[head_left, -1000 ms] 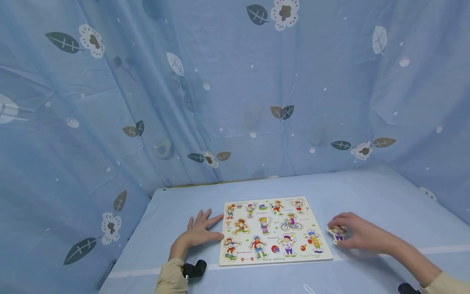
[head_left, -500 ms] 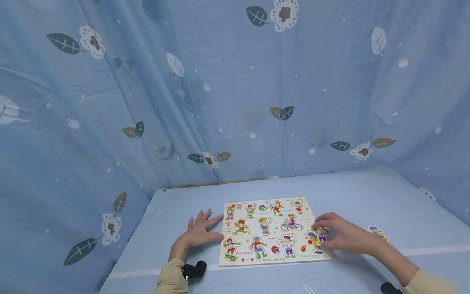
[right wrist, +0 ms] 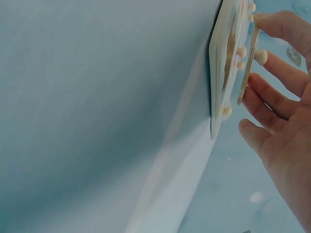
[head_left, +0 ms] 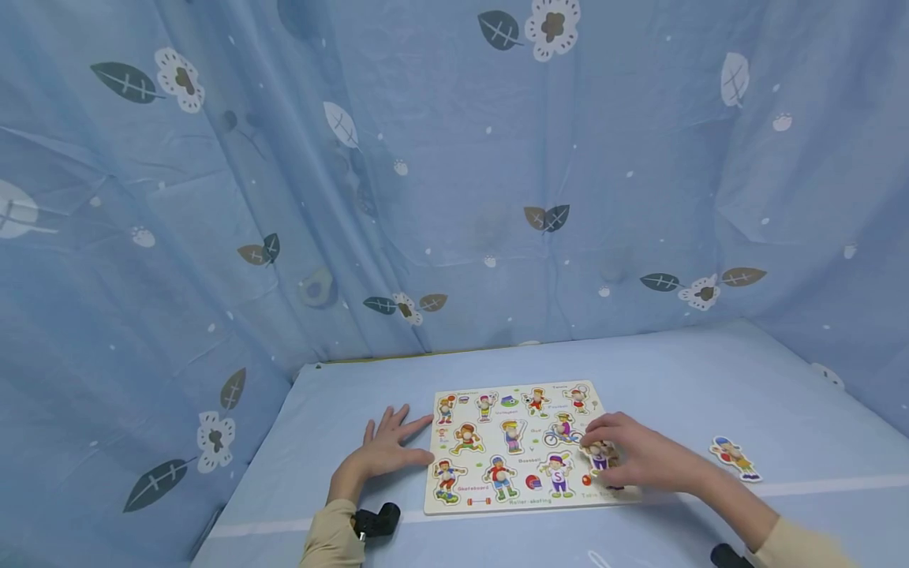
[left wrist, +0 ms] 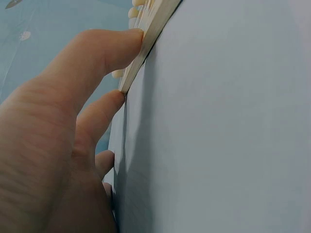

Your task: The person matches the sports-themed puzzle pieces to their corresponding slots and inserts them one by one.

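My left hand (head_left: 383,450) lies with spread fingers at the left side of a wooden knob puzzle board (head_left: 465,506). In the left wrist view its thumb and a fingertip touch the board's edge. Over the board's right part, my right hand (head_left: 639,454) holds a puzzle piece (head_left: 600,457) printed with a child in purple trousers. The right wrist view shows this piece (right wrist: 249,63) standing off the board's face, its round knob (right wrist: 261,57) toward the palm and fingers at its edges. Other pieces with sports figures sit in the board; the hand covers its lower right corner.
A loose puzzle piece (head_left: 735,459), a figure in a blue cap, lies on the light blue tablecloth (head_left: 682,379) right of the board. Blue patterned curtains (head_left: 454,237) hang behind the table. A black wrist device (head_left: 378,521) sits by the left sleeve.
My right hand has carried the held piece leftward from the table beside the board to over its right part, uncovering the loose blue-capped piece. The left hand has stayed still.
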A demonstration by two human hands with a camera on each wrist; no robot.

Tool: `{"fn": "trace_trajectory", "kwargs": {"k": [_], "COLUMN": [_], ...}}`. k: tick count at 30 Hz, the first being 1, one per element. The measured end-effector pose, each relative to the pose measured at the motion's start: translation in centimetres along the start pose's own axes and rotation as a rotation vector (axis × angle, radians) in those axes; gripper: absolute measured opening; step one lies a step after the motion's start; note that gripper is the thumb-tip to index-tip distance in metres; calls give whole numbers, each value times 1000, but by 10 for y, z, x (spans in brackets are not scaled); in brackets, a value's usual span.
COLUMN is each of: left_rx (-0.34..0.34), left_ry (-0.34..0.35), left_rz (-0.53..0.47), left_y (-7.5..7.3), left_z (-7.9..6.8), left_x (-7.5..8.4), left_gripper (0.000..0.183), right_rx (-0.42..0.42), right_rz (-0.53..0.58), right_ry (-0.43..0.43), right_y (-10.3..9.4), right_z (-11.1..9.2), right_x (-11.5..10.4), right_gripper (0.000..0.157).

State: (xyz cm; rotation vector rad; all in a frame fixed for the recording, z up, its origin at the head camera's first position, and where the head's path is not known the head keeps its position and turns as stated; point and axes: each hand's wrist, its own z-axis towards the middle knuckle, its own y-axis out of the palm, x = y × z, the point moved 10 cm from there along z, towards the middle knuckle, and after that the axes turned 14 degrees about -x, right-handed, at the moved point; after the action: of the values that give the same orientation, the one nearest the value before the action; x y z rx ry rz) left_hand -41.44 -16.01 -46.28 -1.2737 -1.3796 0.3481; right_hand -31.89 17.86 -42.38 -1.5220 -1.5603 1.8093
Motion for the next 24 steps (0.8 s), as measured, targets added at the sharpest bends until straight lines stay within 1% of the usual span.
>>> {"fn": "trace_trajectory", "kwargs": {"k": [3,6,13,19,24], "left_rx": [-3,-1,-5,0,-5], "left_ry": [1,2,3,-3,-19], "left_rz": [-4,-5,-11,-1,-10], "left_y": [-1,-1,-1,-1,0], "left_z": [0,-1,1,1,0], "left_x": [0,1,2,1,-1], "left_gripper": [78,78,78,79,79], "right_rx": [-11,-19,-22,-21,-40], "right_rz": [1,-1,-48,-94,-109], "right_ry": [-13,-48,-98,-154,-162], "right_y": [4,10,23,26,28], "right_z": [6,10,18,22,24], "right_x": [-5,-13,-29,-42,-48], "right_gripper": [42,40,37,35,37]}}
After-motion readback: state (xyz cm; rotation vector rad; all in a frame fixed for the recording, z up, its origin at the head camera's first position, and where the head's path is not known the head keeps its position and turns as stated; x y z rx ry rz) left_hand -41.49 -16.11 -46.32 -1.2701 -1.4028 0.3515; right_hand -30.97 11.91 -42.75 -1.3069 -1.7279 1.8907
